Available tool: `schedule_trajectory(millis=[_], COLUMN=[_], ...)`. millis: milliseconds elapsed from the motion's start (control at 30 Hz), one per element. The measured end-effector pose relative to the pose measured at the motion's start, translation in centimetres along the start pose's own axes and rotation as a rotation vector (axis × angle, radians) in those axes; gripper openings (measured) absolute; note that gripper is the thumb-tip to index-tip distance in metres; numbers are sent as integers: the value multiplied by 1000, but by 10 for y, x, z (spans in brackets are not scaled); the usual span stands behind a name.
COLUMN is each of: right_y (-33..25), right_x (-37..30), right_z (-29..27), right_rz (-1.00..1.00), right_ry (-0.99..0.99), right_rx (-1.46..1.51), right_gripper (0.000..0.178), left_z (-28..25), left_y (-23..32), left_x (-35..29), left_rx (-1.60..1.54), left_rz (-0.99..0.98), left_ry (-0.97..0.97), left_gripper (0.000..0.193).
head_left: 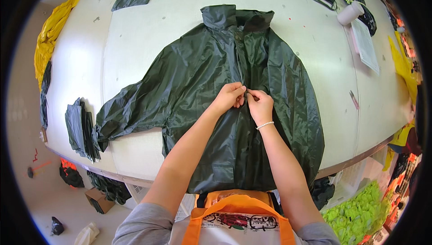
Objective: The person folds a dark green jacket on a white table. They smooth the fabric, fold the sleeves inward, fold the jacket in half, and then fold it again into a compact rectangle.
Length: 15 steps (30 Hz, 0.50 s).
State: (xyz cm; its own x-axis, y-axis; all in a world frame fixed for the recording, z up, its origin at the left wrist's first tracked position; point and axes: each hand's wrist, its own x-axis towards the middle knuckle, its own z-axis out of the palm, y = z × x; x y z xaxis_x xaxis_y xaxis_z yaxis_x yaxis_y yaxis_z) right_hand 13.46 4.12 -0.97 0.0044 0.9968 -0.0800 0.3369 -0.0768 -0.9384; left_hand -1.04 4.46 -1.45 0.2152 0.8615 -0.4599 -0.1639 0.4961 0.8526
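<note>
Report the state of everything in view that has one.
Dark green jacket, spread out, front up
Left hand, pinching the jacket's front
Right hand, pinching the jacket's front
Dark green bundle, folded
Cardboard box, open
Yellow fabric, bunched
Lime-green fabric, heaped
Paper sheet, flat

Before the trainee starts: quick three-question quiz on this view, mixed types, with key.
1. True or false: the dark green jacket lies with its collar away from the person.
2. Which part of the jacket are the left grip and right grip working at?
3. The beaded bracelet is on: A) left wrist, B) right wrist, C) both?

Key: 1. True. 2. The front opening. 3. B.
</note>
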Motion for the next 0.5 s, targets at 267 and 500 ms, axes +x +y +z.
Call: schedule_trajectory(millis=[267, 500], right_y=[0, -6], right_x=[-5, 0], right_z=[2, 8], right_rz=[136, 36], right_ry=[-77, -95], right_rx=[123, 19], right_gripper=[20, 16], left_z=[1, 0], left_y=[-11, -18], left_x=[1, 1], left_rx=[-101, -64], left_rz=[13, 49], left_ry=[47, 69], left_gripper=[25, 18])
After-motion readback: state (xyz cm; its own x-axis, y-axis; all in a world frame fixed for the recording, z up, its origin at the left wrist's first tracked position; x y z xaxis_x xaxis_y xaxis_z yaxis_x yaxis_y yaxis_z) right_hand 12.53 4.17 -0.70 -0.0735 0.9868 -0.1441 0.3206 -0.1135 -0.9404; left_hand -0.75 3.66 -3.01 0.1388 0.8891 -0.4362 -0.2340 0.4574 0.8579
